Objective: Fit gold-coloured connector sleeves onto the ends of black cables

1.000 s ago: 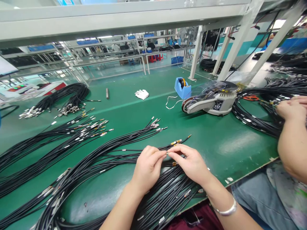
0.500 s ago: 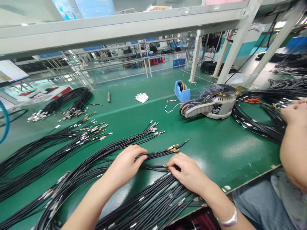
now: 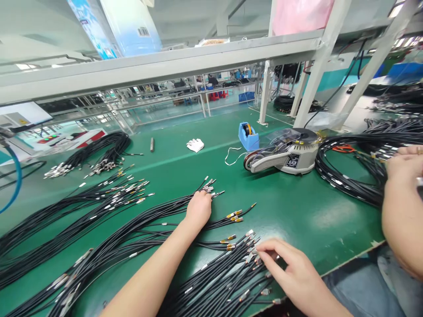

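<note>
My left hand (image 3: 199, 209) reaches over a bundle of black cables (image 3: 165, 203), its fingers curled down round them just behind the silver connectors (image 3: 209, 184). The palm and thumb are hidden under the hand. Lower right, my right hand (image 3: 291, 268) holds thumb and forefinger together at the silver connector ends (image 3: 253, 248) of the nearest black cable bundle (image 3: 214, 275); it pinches a connector there. Between the two hands lie smaller groups of cables with yellow-wrapped connectors (image 3: 235, 215).
More cable bundles (image 3: 115, 189) lie left. Behind are a white glove (image 3: 195, 145), a blue tape holder (image 3: 248, 136) and a grey tape dispenser (image 3: 292, 156). At right, a co-worker's arm (image 3: 401, 211) is beside coiled cables (image 3: 343, 180). A shelf beam (image 3: 165, 66) crosses above.
My left hand has moved up and right onto the upper bundle's connector end. My right hand has moved right and down, off the yellow-wrapped connectors to the nearest bundle. The view has tilted up.
</note>
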Available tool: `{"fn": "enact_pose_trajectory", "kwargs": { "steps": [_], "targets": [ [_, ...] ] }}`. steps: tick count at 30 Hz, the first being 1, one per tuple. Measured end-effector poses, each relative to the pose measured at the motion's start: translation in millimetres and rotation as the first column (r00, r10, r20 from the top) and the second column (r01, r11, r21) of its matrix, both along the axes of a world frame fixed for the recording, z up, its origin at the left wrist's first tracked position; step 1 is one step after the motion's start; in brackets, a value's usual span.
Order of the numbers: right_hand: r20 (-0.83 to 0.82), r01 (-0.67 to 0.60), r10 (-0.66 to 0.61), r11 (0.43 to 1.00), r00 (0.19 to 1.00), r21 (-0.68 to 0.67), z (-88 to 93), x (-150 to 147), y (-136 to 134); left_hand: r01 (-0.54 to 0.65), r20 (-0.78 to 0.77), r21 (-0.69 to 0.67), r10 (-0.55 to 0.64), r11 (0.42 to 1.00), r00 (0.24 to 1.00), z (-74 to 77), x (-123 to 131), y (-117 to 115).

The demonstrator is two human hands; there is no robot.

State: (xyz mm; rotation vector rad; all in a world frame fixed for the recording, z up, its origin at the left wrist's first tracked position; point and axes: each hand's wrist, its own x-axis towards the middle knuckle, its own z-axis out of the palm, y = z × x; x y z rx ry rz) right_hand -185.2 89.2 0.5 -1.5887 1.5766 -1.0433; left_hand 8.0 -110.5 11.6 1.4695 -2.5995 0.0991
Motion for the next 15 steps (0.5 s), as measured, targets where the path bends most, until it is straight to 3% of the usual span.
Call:
{"fn": "enact_pose_trajectory", "kwargs": {
  "steps": [5,9,11,13,15],
  "targets": [
    [0.040,0.104,-0.105,0.994,0.994,0.021,-12.3,-14.0,0.5,-0.005,0.010,0.003,0.005,1.000,1.000,4.0,4.2,4.6],
    [0.251,0.274,-0.265,0.962,0.931,-0.003,-5.7,-37.9,-25.5,0.014,-0.032,0.005,-0.014,1.000,0.999,6.3,11.7,-0.1],
    [0.500,0.429,-0.374,0.903,0.781,0.005,6.1,-59.1,-45.7,0.040,-0.070,0.065,-0.036,0.997,0.997,5.8,15.7,-5.7],
    [0.772,0.602,-0.434,0.794,0.464,0.085,21.1,-84.1,-69.1,0.060,-0.090,0.116,-0.050,0.991,0.995,5.5,19.0,-9.5],
    [0.841,0.665,-0.437,0.735,0.318,0.131,36.1,-108.8,-95.2,0.065,-0.071,0.142,-0.055,0.988,0.996,5.3,21.5,-9.7]
  ]
}}
